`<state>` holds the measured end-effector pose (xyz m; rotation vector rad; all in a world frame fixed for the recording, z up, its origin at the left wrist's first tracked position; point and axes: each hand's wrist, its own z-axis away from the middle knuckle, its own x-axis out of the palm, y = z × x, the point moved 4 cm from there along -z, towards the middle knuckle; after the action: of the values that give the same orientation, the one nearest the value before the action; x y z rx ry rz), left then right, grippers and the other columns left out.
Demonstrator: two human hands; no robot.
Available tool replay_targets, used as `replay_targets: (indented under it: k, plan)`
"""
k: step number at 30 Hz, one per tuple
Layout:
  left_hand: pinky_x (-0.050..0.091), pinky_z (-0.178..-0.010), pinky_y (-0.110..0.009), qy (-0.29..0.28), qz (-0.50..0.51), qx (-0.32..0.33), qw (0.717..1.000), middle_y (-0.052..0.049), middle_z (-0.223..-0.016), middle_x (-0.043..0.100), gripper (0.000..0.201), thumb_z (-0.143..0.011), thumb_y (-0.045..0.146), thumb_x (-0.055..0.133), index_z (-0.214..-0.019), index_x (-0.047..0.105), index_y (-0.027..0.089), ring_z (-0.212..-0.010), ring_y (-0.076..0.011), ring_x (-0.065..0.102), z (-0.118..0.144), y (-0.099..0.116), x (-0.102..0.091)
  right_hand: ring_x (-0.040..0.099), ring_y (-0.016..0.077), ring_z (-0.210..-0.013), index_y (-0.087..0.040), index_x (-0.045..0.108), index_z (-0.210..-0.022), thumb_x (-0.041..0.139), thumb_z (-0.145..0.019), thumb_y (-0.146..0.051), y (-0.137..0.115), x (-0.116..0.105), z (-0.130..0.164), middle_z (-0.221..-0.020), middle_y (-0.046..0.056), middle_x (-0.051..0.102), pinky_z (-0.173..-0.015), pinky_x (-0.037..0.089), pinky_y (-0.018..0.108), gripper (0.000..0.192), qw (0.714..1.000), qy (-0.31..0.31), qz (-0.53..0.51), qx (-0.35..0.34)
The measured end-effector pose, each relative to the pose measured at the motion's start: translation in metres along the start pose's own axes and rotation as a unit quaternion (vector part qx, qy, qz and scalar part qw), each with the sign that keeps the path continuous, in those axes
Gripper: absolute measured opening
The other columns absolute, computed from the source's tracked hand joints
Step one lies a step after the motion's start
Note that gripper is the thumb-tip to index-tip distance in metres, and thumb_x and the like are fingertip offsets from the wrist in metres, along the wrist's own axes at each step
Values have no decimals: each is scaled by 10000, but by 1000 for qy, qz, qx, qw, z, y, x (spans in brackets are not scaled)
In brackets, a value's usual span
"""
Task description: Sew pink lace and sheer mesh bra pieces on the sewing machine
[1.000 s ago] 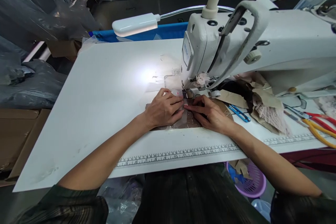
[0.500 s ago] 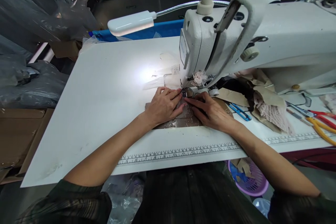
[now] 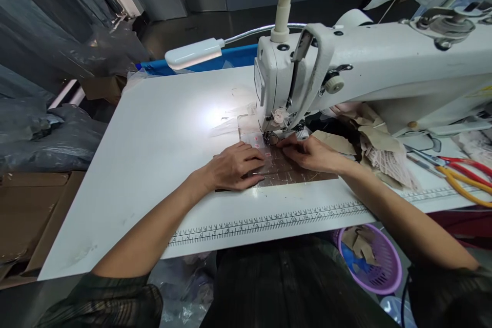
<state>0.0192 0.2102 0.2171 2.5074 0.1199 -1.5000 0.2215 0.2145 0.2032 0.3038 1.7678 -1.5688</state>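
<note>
Beneath the needle area of a white sewing machine [image 3: 292, 77] lies a piece of sheer pale fabric [image 3: 249, 124] with small pink marks. My left hand [image 3: 238, 166] rests on the cloth left of the presser foot [image 3: 271, 138], its fingers stretched out and slightly bent. Just right of the foot is my right hand [image 3: 309, 154], fingers drawn together low over the brown, shiny plate [image 3: 300, 178]. Whatever sits between its fingertips is hidden. A pale fabric rosette [image 3: 280, 115] is on the machine head.
A printed ruler [image 3: 269, 224] runs along the table's front edge. Right of the machine bed lie beige fabric scraps [image 3: 378, 136] and orange-handled scissors [image 3: 465, 184]. A white lamp [image 3: 194, 54] lights the left tabletop. Below the table stands a purple basket [image 3: 395, 266].
My left hand has drawn back from the presser foot, uncovering the pink-marked fabric. My right hand's fingers have closed together. The view has shifted, and the blue snips are no longer visible.
</note>
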Motion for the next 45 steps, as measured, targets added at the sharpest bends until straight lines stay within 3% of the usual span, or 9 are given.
replay_targets:
  k: [3, 7, 11, 16, 23, 32, 37, 41, 45]
  plan:
    - [581, -746, -374, 30, -15, -33, 999, -89, -944, 727, 133, -924, 172, 530, -923, 660, 143, -828, -178, 675, 1, -1, 9, 575, 150, -684, -167, 701, -954, 523, -855, -198, 0, -2, -7, -813, 38, 684, -627, 449, 248, 207, 999, -22, 24, -18]
    - [594, -722, -318, 114, 27, -124, 985, -75, -891, 703, 109, -933, 148, 513, -932, 621, 139, -835, -150, 671, 1, -5, 7, 533, 136, -609, -155, 715, -956, 517, -849, -198, 0, 3, -3, -737, 32, 644, -584, 421, 248, 230, 996, 34, 57, -57]
    - [589, -669, -275, 166, 28, -189, 967, -84, -929, 696, 103, -929, 144, 514, -926, 617, 140, -832, -137, 673, 1, -7, 0, 609, 171, -800, -207, 705, -1144, 532, -877, -234, -10, 16, 10, -991, 78, 667, -725, 472, 291, 319, 978, 38, 113, -173]
    - [604, -729, -310, 126, 25, -151, 980, -67, -934, 720, 100, -918, 149, 527, -917, 626, 159, -868, -147, 686, -1, -4, 3, 595, 192, -849, -259, 694, -1202, 545, -871, -220, -16, 22, 16, -1036, 88, 630, -696, 471, 300, 365, 951, 20, 201, -234]
    - [566, -753, -340, 35, -17, -65, 997, -73, -974, 744, 89, -902, 160, 562, -888, 649, 149, -865, -164, 683, -1, 0, 12, 585, 196, -870, -278, 730, -1149, 571, -838, -206, -17, 17, 18, -1038, 88, 616, -723, 477, 310, 357, 951, -13, 189, -246]
    - [526, -699, -324, 17, -57, -25, 998, -69, -952, 744, 99, -893, 171, 593, -914, 687, 144, -786, -161, 655, -3, 2, 10, 605, 187, -893, -283, 720, -1166, 572, -844, -203, -13, 15, 16, -1068, 74, 628, -762, 489, 301, 363, 965, -22, 130, -225]
    - [529, -710, -332, 0, -47, -41, 998, -63, -963, 740, 138, -916, 182, 555, -917, 692, 165, -805, -158, 663, -2, 1, 12, 589, 153, -755, -203, 650, -1276, 507, -907, -230, -1, 10, 11, -956, 79, 641, -719, 486, 281, 397, 982, 30, 99, -158]
    - [537, -711, -341, -5, -53, -38, 998, -66, -973, 737, 146, -915, 190, 551, -918, 696, 172, -808, -162, 665, -2, 2, 13, 606, 190, -896, -235, 678, -1238, 522, -894, -217, 0, 17, 12, -1095, 100, 615, -796, 502, 311, 379, 972, 46, 140, -183]
    - [540, -704, -334, 3, -64, -28, 998, -64, -957, 737, 138, -913, 188, 558, -918, 696, 170, -795, -159, 661, -3, 3, 13, 606, 200, -929, -244, 691, -1219, 520, -888, -200, -1, 19, 13, -1072, 100, 604, -830, 515, 330, 375, 968, 47, 151, -193]
